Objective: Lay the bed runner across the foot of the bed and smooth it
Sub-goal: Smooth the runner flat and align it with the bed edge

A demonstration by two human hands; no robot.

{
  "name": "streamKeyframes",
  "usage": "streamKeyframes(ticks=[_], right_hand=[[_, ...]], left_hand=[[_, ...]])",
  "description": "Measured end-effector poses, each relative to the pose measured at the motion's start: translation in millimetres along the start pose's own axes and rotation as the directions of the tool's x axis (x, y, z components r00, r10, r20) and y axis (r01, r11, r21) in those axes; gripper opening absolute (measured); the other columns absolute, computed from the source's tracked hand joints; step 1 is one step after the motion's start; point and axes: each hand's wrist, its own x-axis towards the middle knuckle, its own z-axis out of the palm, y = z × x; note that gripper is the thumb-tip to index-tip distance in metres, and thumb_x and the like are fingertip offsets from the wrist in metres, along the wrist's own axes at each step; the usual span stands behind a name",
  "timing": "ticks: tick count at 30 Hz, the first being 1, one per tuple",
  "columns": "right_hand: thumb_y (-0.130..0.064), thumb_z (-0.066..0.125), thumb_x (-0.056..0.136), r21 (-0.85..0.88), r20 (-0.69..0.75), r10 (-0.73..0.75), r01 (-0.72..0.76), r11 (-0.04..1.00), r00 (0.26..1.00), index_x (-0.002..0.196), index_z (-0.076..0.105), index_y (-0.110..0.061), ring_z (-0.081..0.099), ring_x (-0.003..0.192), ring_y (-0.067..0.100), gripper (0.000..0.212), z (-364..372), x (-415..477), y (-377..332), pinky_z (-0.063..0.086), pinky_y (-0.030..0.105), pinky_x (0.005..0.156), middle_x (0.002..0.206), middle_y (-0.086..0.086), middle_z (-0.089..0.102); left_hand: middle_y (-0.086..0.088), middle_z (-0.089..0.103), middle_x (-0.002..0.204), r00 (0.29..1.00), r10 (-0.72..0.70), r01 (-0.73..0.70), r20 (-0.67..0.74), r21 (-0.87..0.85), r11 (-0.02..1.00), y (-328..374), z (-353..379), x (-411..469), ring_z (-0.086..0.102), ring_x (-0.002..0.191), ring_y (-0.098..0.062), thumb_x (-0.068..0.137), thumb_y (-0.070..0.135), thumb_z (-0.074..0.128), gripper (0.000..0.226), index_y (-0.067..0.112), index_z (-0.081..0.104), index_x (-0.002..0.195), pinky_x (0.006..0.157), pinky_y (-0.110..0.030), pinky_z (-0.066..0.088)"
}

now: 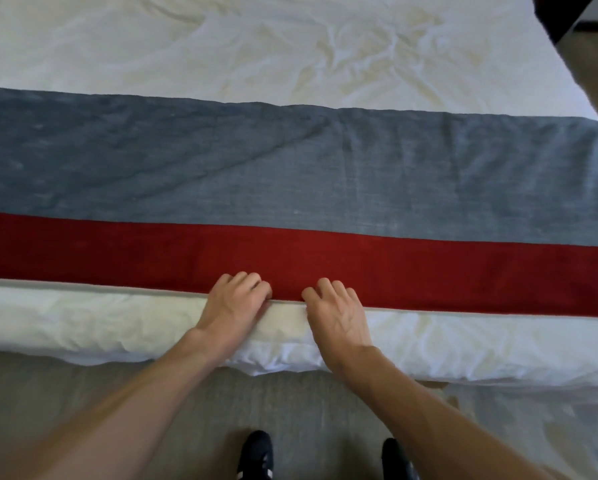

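The bed runner (290, 174), with a wide grey-blue band and a red band (429, 271) along its near side, lies across the foot of the white bed (152, 39). Diagonal creases run through the grey part left of centre. My left hand (233, 299) and my right hand (335, 308) sit side by side at the middle of the runner's near hem. Both have their fingers curled onto the red band and grip the edge. The thumbs are mostly hidden at the hem.
A wrinkled white duvet (464, 344) shows below the runner and hangs over the foot of the bed. Grey carpet (83, 403) lies in front, with my two black shoes (256, 452) on it. A dark piece of furniture (560, 15) stands at the top right corner.
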Motion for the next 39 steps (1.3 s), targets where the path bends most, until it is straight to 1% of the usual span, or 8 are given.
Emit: streamKeyframes(ticks=[5,11,14,18,21,25,33,39], right_hand=[[0.007,0.079,0.041,-0.050,-0.017,0.024,-0.025,0.998,1.000,0.056,0.053,-0.014,0.049,0.050,0.021,0.037,-3.2,11.2,-27.8,0.038,0.030,0.047,0.056,0.002,0.052],[0.005,0.079,0.037,-0.109,0.016,-0.044,0.045,0.993,0.999,0.052,0.055,-0.013,0.052,0.047,0.021,0.033,6.7,0.4,-30.9,0.044,0.026,0.045,0.053,0.002,0.052],[0.001,0.078,0.047,-0.116,0.048,-0.020,0.025,0.993,0.999,0.063,0.062,-0.009,0.056,0.060,0.024,0.024,14.5,-10.2,-39.9,0.049,0.032,0.055,0.067,0.006,0.057],[-0.014,0.073,0.069,-0.078,0.072,-0.009,0.014,0.997,0.997,0.109,0.063,0.004,0.060,0.104,0.037,0.045,23.3,-18.2,-60.2,0.051,0.043,0.090,0.113,0.022,0.062],[-0.031,0.049,0.094,-0.026,0.153,-0.118,0.123,0.992,0.981,0.142,0.030,0.003,0.019,0.142,0.033,0.062,27.6,-8.2,-78.3,0.019,0.045,0.115,0.153,0.022,0.020],[-0.035,0.032,0.100,-0.002,0.163,-0.218,0.221,0.975,0.962,0.147,0.013,-0.002,-0.005,0.145,0.029,0.061,31.6,14.6,-111.3,0.004,0.043,0.117,0.158,0.016,-0.003],[-0.013,0.050,0.090,-0.026,0.106,-0.131,0.134,0.991,0.986,0.139,0.036,-0.001,0.027,0.138,0.038,0.052,49.3,53.2,-194.1,0.025,0.047,0.112,0.148,0.026,0.029],[-0.004,0.075,0.062,-0.026,-0.007,-0.029,0.029,0.999,1.000,0.101,0.067,-0.009,0.059,0.090,0.034,0.040,56.4,80.0,-257.0,0.051,0.041,0.075,0.104,0.015,0.061]], left_hand=[[-0.001,0.058,0.066,0.999,0.046,-0.047,-0.008,-0.050,0.998,-6.3,2.7,-4.9,0.055,0.060,-0.022,0.069,0.004,0.076,0.013,0.012,0.065,0.070,0.053,-0.037,0.046],[-0.001,0.059,0.063,0.997,0.069,-0.067,0.034,-0.050,0.997,1.3,8.5,-18.6,0.055,0.056,-0.020,0.056,0.000,0.082,0.021,0.011,0.067,0.066,0.051,-0.032,0.048],[-0.004,0.062,0.077,0.991,0.134,-0.133,0.006,-0.067,0.989,-2.2,13.1,-28.9,0.058,0.067,-0.022,0.065,0.004,0.079,0.019,0.008,0.070,0.081,0.060,-0.034,0.050],[-0.016,0.052,0.133,0.992,0.092,-0.094,0.086,0.022,0.995,-30.3,16.6,-56.5,0.050,0.123,-0.032,0.082,0.022,0.063,0.049,0.004,0.055,0.127,0.107,-0.048,0.036],[-0.015,0.014,0.156,0.979,-0.043,0.017,0.198,0.131,0.991,-67.2,9.7,-72.1,0.012,0.144,-0.029,0.094,0.039,0.033,0.060,0.011,0.025,0.146,0.116,-0.048,0.005],[-0.012,0.005,0.157,0.971,-0.121,0.086,0.208,0.169,0.982,-108.5,2.8,-79.3,0.001,0.145,-0.027,0.095,0.043,0.016,0.059,0.019,0.014,0.149,0.115,-0.048,0.000],[-0.011,0.006,0.158,0.957,-0.191,0.159,0.218,0.153,0.975,-197.0,-16.2,-92.7,0.006,0.145,-0.027,0.096,0.045,0.018,0.056,0.025,0.013,0.149,0.116,-0.050,0.010],[-0.014,0.046,0.141,0.988,-0.081,0.069,0.133,0.089,0.994,-266.7,-32.1,-124.9,0.044,0.129,-0.030,0.092,0.026,0.054,0.041,0.018,0.052,0.132,0.102,-0.053,0.037]])
